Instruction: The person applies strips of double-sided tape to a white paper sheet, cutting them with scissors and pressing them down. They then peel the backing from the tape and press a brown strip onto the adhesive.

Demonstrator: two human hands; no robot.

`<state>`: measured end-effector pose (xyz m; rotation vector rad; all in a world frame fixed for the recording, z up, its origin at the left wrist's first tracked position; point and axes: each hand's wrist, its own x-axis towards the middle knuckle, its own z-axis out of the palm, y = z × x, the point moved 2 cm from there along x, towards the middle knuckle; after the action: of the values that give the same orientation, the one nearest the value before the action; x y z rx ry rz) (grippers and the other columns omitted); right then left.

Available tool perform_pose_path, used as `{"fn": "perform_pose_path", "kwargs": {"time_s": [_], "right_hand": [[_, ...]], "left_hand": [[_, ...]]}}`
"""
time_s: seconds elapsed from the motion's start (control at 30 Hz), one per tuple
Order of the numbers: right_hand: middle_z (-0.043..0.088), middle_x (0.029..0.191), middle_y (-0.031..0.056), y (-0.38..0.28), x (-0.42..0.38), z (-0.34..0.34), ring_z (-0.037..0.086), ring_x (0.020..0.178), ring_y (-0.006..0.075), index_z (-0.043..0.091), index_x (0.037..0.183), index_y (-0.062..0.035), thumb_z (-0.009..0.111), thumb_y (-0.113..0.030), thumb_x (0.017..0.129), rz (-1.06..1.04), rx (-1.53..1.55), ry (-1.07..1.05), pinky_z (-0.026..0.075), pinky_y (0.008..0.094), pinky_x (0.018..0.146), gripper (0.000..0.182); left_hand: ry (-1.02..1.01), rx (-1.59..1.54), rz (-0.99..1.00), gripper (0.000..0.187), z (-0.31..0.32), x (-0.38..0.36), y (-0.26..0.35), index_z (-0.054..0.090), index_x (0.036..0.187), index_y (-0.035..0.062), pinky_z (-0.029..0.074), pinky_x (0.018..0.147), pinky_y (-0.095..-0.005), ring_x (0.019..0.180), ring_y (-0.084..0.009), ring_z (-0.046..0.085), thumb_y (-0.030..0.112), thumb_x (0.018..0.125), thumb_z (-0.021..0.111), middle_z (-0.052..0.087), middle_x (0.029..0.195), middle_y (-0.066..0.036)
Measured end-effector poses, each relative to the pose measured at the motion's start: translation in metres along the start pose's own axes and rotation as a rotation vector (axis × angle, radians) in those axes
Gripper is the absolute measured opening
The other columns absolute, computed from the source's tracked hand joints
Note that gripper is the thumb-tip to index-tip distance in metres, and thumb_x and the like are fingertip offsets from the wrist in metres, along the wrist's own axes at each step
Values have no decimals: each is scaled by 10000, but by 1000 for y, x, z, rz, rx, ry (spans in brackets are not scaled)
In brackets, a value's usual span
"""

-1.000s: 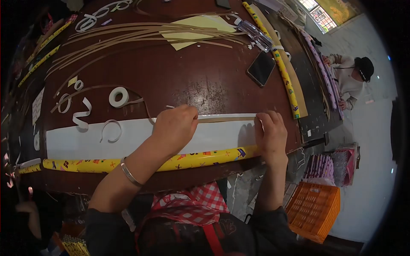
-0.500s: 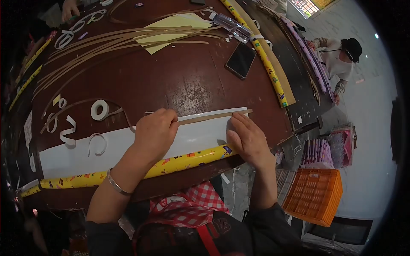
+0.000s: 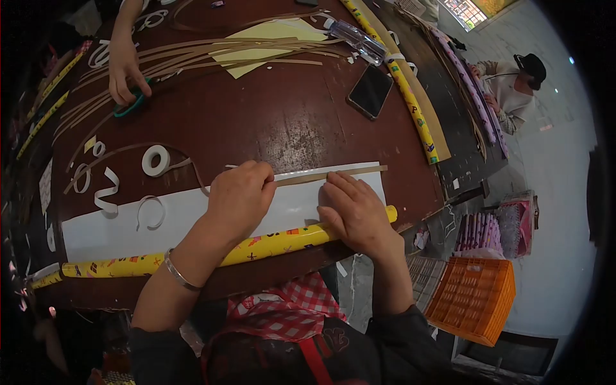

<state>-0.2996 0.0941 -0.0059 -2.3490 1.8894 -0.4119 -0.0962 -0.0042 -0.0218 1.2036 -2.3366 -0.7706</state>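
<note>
A roll of yellow patterned wrapping paper lies along the table's near edge, its white underside spread flat beyond it. Along the far edge of that sheet runs a thin brown strip. My left hand is closed, pinching the strip near the sheet's middle. With fingers stretched out, my right hand lies flat on the sheet, its fingertips on the strip towards its right end. A roll of white tape and a curled white strip sit to the left of my left hand.
A co-worker's hand holds teal-handled scissors at the far left. Beyond are brown strips, yellow paper, a phone, a clear bottle and another yellow roll. An orange crate stands right, below table height.
My right hand has slid left along the brown strip, baring the roll's right end. My left hand keeps its hold. The co-worker's hand has reached farther over the table, with the scissors now showing.
</note>
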Motion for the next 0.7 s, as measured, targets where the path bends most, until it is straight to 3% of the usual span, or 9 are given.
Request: {"fn": "perform_pose_path", "kwargs": {"time_s": [0.17,0.47,0.7], "right_hand": [[579,1303,224,-20,13,9,529,1246,378,592,1166,0,592,-340,948,-118,76,-47,406,473,1036,404],[583,1301,219,-33,19,13,535,1241,375,597,1141,-9,596,-333,940,-143,70,-27,404,469,1038,382],[607,1290,197,-33,20,10,563,1218,368,614,1182,-2,631,-294,913,-131,53,-29,439,464,1012,398]], "left_hand": [[19,-30,14,78,-2,0,-1,638,881,42,489,709,-419,775,-321,628,120,871,639,647,855,-118],[3,-36,9,83,-7,1,-1,646,869,54,509,719,-437,785,-324,652,137,866,648,660,850,-116],[-142,-352,-76,115,-22,4,-6,657,903,5,506,657,-384,710,-312,655,114,870,642,684,801,-148]]}}
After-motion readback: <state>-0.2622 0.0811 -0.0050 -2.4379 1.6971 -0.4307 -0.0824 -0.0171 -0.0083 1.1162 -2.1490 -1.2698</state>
